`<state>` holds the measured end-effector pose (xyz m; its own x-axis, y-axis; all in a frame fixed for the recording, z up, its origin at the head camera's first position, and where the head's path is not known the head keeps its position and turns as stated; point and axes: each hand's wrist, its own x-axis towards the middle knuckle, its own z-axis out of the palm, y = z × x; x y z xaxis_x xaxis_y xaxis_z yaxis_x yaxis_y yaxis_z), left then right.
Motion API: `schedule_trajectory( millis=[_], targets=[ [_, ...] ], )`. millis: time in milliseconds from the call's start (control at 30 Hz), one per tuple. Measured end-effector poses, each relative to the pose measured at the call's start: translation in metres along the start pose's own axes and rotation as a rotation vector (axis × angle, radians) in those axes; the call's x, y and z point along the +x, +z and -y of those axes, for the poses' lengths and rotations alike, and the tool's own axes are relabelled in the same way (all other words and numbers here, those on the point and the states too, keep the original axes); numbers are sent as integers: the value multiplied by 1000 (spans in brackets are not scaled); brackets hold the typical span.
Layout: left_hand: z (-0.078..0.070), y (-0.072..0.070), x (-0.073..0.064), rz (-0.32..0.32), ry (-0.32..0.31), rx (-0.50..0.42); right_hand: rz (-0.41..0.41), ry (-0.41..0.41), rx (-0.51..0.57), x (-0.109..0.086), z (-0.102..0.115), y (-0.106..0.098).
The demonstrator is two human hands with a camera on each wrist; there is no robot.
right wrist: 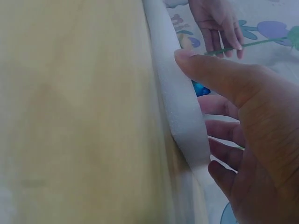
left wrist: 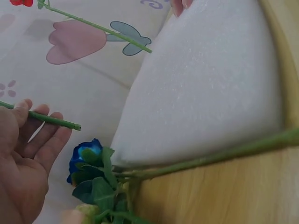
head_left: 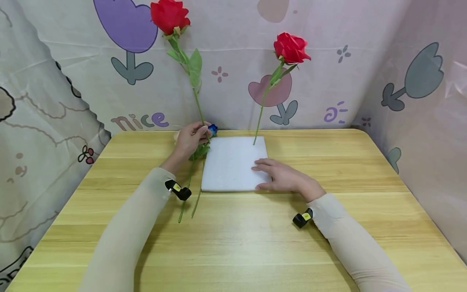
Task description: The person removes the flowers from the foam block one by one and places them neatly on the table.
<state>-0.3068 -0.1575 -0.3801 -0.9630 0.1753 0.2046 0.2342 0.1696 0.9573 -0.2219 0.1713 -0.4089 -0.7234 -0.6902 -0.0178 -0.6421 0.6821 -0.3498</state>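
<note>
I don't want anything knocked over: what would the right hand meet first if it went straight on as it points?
The right hand would likely meet the white foam block first, at its right edge; whether it would pass over is unclear.

Wears long beige sleeves [head_left: 120,235] + blk wrist cams [head_left: 185,194] w/ sm. yel. labels [head_left: 176,187].

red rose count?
2. One red rose is held by its stem in the left hand; the second red rose stands in the white foam block, near its far right corner. No third shows.
</note>
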Motion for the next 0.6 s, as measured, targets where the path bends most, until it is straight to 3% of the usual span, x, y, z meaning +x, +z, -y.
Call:
schedule_trajectory(
  millis=[367, 600],
  targets=[
    [-9, -20, -21, 53, -19, 99, 29, 13, 23, 2, -3, -3],
    [-13, -29, -29, 67, -23, 110, 17, 10, 25, 0, -3, -3]
  ],
)
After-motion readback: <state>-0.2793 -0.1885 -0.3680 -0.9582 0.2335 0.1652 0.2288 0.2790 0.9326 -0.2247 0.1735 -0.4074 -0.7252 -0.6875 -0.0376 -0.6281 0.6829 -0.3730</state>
